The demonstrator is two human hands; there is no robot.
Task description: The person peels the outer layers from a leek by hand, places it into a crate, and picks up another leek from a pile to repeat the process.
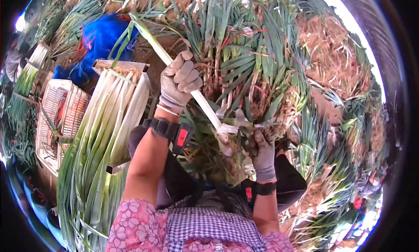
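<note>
My left hand, in a grey work glove, is wrapped round the stalk of a long green onion. The onion slants from its green top at the upper left down to its white root end. Close to that root end is my gloved right hand, its fingers curled in; whatever they hold is hidden. Pale, loose skins hang by its fingertips. Left of my left arm, a thick row of trimmed green onions lies in a metal frame, white ends away from me.
A cream plastic basket stands at the left, with a bright blue net bundle beyond it. Piles of unpeeled green onions cover the ground ahead and to the right. Brown dry litter lies at the far right.
</note>
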